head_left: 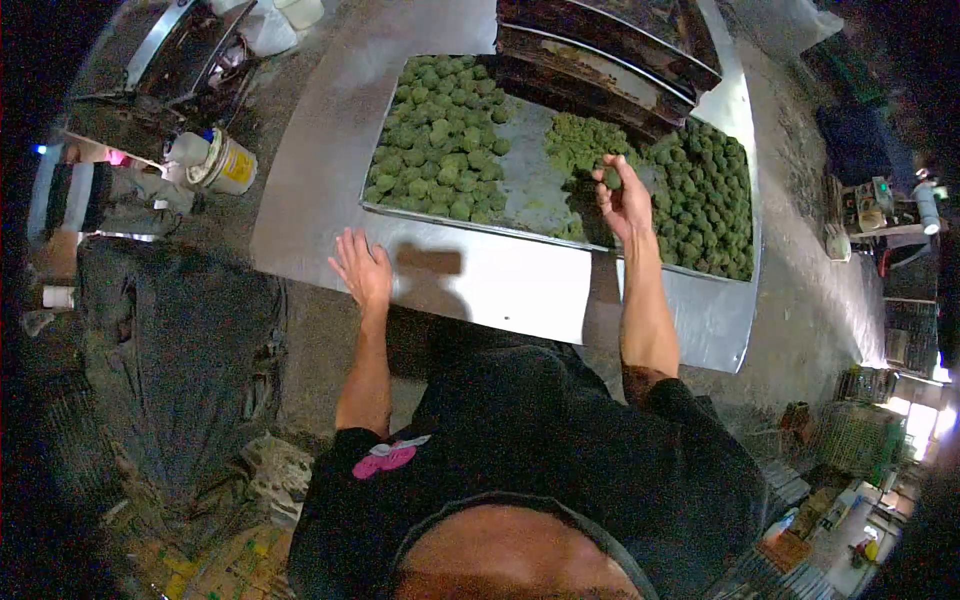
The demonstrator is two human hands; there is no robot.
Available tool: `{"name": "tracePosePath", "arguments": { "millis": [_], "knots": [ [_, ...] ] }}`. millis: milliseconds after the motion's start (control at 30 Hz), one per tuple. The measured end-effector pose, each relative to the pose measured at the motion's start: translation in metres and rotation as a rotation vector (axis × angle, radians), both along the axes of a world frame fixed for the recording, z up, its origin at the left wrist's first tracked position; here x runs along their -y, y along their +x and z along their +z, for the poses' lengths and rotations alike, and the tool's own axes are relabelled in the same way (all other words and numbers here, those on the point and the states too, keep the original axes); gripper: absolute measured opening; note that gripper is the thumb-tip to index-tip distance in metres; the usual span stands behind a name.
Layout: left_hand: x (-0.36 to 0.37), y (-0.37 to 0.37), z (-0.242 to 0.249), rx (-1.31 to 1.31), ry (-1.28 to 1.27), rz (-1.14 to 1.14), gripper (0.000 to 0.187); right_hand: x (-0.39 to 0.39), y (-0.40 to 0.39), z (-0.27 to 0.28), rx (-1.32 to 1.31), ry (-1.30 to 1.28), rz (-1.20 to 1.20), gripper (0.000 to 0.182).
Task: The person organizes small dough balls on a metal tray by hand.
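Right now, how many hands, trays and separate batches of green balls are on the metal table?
Hands: 2, left hand flat on the metal table, right hand holding one green ball
Trays: 1, metal tray
Batches of green balls: 2, left batch, right batch
Total: 5

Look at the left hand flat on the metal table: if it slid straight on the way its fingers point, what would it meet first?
Probably the near rim of the tray, ahead of the left hand; beyond it sit green balls.
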State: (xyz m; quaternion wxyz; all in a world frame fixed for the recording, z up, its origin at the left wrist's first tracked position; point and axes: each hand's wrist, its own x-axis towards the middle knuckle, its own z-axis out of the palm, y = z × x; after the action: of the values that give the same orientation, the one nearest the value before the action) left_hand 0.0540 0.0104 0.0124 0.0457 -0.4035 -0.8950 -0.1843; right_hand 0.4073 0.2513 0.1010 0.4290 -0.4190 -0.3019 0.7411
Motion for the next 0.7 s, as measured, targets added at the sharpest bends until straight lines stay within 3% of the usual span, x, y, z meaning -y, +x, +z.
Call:
{"name": "tracePosePath", "arguments": {
  "millis": [133,200,267,333,400,467,600,667,700],
  "knots": [
    [0.002,-0.003,-0.001,0.002,-0.029,0.002,0.044,-0.004,-0.032,0.006,-0.135,-0.173,-0.111,0.033],
    [0.003,-0.002,-0.005,-0.015,0.072,-0.041,0.044,-0.008,-0.042,0.001,0.020,-0.016,-0.023,0.041],
    [0.005,-0.003,-0.010,-0.040,0.087,-0.051,0.044,-0.003,-0.059,0.018,0.316,0.057,-0.140,0.043],
    [0.008,-0.008,-0.015,-0.069,0.103,-0.045,0.044,0.002,-0.059,0.033,0.809,0.158,-0.096,0.038],
    [0.007,-0.009,-0.020,-0.088,0.193,-0.095,0.044,-0.005,-0.044,0.006,0.541,0.270,0.070,0.031],
    [0.007,-0.007,-0.020,-0.078,0.170,-0.057,0.042,0.021,-0.055,0.043,0.370,0.169,0.138,0.025],
    [0.004,-0.006,-0.011,-0.028,0.107,-0.042,0.044,0.014,-0.062,0.026,-0.030,-0.092,0.199,0.033],
    [0.004,-0.007,-0.008,-0.025,0.094,-0.059,0.044,0.011,-0.096,0.025,0.190,0.020,0.313,0.042],
    [0.006,-0.009,-0.013,-0.027,0.098,-0.064,0.044,0.013,-0.120,0.024,0.481,0.147,0.348,0.042]
  ]
}}
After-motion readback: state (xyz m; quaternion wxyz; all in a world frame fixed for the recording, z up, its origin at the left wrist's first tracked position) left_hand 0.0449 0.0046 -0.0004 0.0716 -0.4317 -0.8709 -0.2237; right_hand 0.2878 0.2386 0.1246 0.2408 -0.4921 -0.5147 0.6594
